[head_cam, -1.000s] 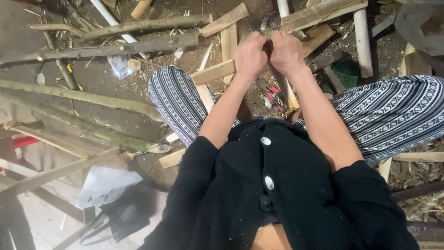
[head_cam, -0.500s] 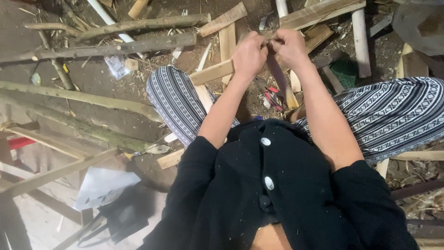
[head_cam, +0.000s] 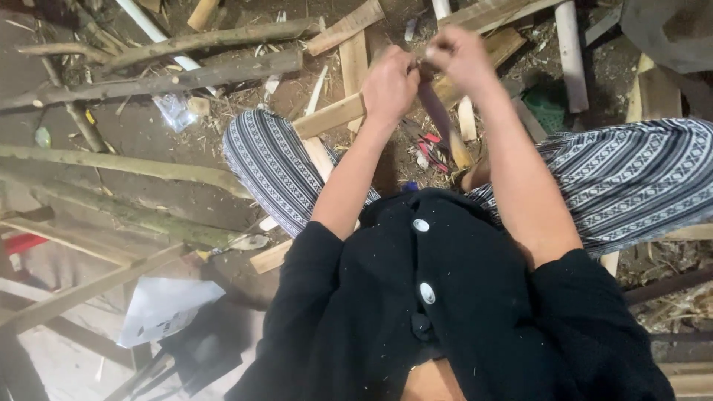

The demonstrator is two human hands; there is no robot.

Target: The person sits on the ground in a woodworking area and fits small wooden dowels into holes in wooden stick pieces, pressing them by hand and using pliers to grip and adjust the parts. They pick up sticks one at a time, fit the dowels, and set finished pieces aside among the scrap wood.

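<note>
Above scattered wood scraps (head_cam: 330,115), the left hand (head_cam: 390,85) and right hand (head_cam: 460,56) together grip a dark strip (head_cam: 438,115).

Thin dark brownish strip (head_cam: 440,111), held at its top between both hands, hanging down slanted, blurred, above scattered wood offcuts

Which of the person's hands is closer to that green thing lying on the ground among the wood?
The right hand is nearer: the green object lies just below and to its right. The left hand works farther off, on the other side of the dark strip both hands grip.
</note>
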